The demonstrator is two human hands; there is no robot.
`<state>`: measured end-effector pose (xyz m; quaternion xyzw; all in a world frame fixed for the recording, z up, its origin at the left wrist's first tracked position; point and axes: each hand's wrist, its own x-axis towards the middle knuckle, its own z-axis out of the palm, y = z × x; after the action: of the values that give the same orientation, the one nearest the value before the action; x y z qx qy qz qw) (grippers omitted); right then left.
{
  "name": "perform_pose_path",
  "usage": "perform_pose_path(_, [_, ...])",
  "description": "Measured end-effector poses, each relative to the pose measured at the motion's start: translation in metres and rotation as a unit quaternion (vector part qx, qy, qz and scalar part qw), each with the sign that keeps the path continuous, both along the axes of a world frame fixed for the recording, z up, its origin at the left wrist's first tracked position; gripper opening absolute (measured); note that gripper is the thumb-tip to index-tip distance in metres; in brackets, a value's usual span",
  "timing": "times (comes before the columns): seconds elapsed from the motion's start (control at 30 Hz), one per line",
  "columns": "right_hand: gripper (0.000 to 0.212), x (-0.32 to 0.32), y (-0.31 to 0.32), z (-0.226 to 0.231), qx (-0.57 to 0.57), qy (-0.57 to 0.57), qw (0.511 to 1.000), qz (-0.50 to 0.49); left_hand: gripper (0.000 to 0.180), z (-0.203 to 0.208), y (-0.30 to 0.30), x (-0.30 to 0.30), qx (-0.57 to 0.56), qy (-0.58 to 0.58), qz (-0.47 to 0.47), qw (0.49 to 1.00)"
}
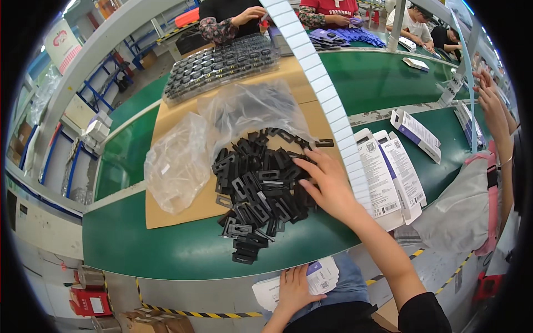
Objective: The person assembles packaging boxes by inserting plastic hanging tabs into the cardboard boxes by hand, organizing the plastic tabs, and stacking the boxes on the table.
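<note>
A heap of small black plastic frame-like parts (258,191) lies at the front middle of the table, partly on a brown cardboard sheet (166,213). My right hand (328,186) reaches over the heap's right side. Its fingers are spread, touching or just above the parts; nothing shows in its grip. Below the table edge, my left hand (294,289) lies on white-and-purple flat cartons (325,277) on my lap. Its fingers are stretched out over them. A clear plastic bag (252,108) lies open behind the heap, and crumpled clear plastic (179,164) lies to the left.
Clear trays of black parts (222,69) stand at the back. A slanting white rail (327,83) crosses right of the heap. White cartons (388,177) lie beyond it on the green table (133,238). A grey cloth bag (455,208) is at right. Other people work around the tables.
</note>
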<state>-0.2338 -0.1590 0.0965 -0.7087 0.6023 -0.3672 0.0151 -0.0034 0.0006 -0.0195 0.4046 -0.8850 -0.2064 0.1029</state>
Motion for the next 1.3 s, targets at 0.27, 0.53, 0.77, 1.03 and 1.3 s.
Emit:
perform_pose_path(0.27, [0.016,0.028,0.055,-0.003,0.027,-0.089,0.995,-0.026,0.111,-0.005,0.006,0.001,0.018,0.016,-0.003,1.0])
perform_pose_path(0.53, [0.018,0.018,0.063,0.008,0.12,-0.121,0.983,-0.064,0.105,0.015,0.013,0.001,0.038,-0.022,0.021,0.999])
perform_pose_path(0.77, [0.028,0.019,0.133,0.042,0.239,-0.249,0.939,-0.01,0.103,0.043,0.012,0.024,0.025,0.111,0.034,0.993])
perform_pose_path(1.03, [0.024,0.004,0.191,0.009,0.339,-0.283,0.897,0.03,0.074,0.082,0.007,0.022,0.089,0.132,0.078,0.984])
perform_pose_path(1.3, [0.013,0.013,0.192,-0.01,0.463,-0.477,0.747,-0.018,0.069,0.09,-0.003,0.024,0.084,0.115,0.039,0.989])
